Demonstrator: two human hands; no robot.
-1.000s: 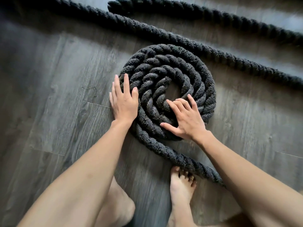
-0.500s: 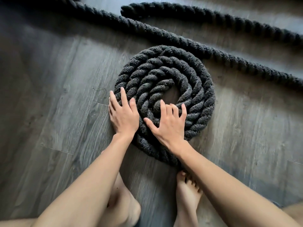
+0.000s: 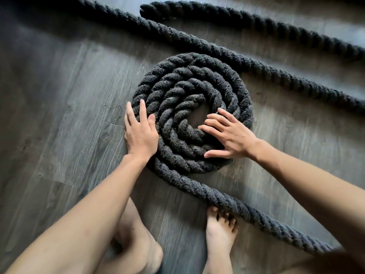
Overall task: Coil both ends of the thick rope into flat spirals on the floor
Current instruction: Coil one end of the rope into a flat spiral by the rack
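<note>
Head view: the thick rope point(image 3: 262, 68) lies on a grey plank floor point(image 3: 59, 95), and one end of it is wound into a flat spiral point(image 3: 189, 76) of about four turns with a small bare gap at its centre. The left hand point(image 3: 140, 133) presses with straight, closed fingers against the spiral's outer left rim. The right hand point(image 3: 230, 135) is spread wide, fingers flat on the inner turns at the near right. Neither hand grips anything.

From under the left wrist the loose run point(image 3: 227, 200) leaves the spiral's near edge and heads off to the person's right. Its long axis slants past the toes of the right foot point(image 3: 220, 228), which touch it. So the rope to be fed in lies nearer the right hand, I judge.

The second end point(image 3: 150, 10) lies uncoiled beyond the spiral, well apart from both hands. Whether the slanting strand behind touches the spiral's far rim is hard to tell, since the frame is smeared there.
</note>
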